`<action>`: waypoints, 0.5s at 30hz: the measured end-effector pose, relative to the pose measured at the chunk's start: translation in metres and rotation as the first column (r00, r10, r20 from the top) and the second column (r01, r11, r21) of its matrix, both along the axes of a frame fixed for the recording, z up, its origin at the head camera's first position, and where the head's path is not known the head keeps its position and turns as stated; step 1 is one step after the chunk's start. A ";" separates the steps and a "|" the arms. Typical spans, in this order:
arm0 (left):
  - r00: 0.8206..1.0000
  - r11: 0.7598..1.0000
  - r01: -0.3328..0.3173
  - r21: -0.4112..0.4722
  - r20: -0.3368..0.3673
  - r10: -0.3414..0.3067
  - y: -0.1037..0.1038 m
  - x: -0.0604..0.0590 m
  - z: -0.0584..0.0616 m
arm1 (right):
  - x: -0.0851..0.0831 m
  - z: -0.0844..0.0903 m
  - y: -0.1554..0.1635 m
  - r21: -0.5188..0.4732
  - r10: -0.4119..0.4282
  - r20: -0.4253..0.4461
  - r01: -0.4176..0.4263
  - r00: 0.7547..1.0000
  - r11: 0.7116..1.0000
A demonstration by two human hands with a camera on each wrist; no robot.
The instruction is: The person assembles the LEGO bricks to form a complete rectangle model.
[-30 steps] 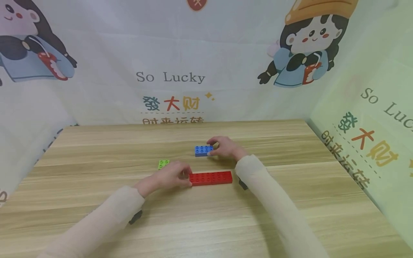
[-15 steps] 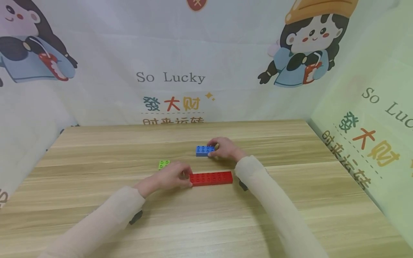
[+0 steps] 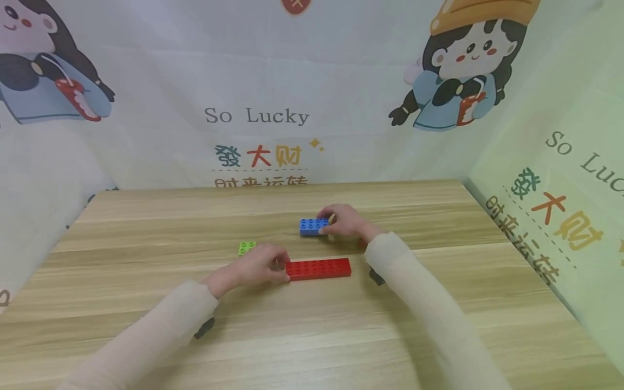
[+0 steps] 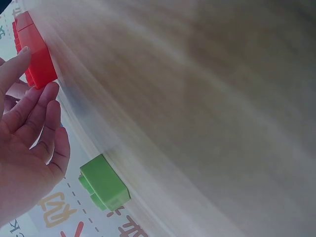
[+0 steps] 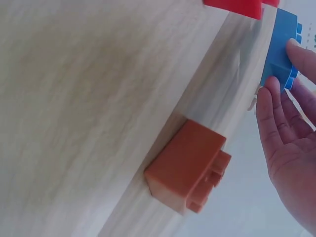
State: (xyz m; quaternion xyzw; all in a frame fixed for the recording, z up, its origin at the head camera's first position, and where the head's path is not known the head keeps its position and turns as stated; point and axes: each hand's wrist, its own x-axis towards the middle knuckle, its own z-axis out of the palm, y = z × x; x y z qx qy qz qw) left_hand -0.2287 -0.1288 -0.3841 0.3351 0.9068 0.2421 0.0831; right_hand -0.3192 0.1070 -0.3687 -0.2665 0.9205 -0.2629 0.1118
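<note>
On the desk (image 3: 146, 303), left hand (image 3: 258, 265) pinches the left end of the long red brick (image 3: 318, 268), mid-desk. Right hand (image 3: 347, 223) pinches the blue brick's (image 3: 313, 226) right end, just behind. Green brick (image 3: 246, 247) beside left hand, brown brick (image 5: 190, 170) near right wrist.

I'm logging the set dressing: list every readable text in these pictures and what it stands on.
"So Lucky": back cloth.
"發大财": back cloth, coloured characters below it.
A further row of characters under a dashed line on the back cloth: cut off by the table, not readable.
"So Luc…": right-hand cloth, cut by the frame edge.
"發大财": right-hand cloth; row beneath too slanted to read.
Bricks: no text.
</note>
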 end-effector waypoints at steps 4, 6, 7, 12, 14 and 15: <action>1.000 1.000 0.004 0.004 -0.004 -0.004 -0.001 0.000 0.001 | 0.004 0.004 0.003 0.009 -0.004 0.022 0.004 1.000 1.000; 1.000 1.000 0.007 0.007 -0.004 -0.007 -0.001 0.000 0.000 | 0.007 0.006 0.005 0.006 0.006 0.028 -0.006 1.000 1.000; 1.000 1.000 0.007 0.007 -0.004 -0.007 -0.001 0.000 0.000 | 0.008 0.007 0.006 0.007 0.010 0.030 -0.010 0.999 1.000; 1.000 1.000 0.013 0.012 -0.005 -0.013 -0.001 0.000 0.000 | 0.016 0.010 0.012 0.019 0.061 0.010 -0.062 0.998 0.998; 1.000 1.000 0.014 0.013 -0.006 -0.014 -0.001 0.000 0.000 | 0.019 0.010 0.015 0.026 0.084 -0.003 -0.084 0.996 0.996; 1.000 1.000 0.014 0.014 -0.007 -0.014 -0.001 0.000 0.000 | 0.021 0.010 0.016 0.028 0.092 -0.005 -0.092 0.996 0.995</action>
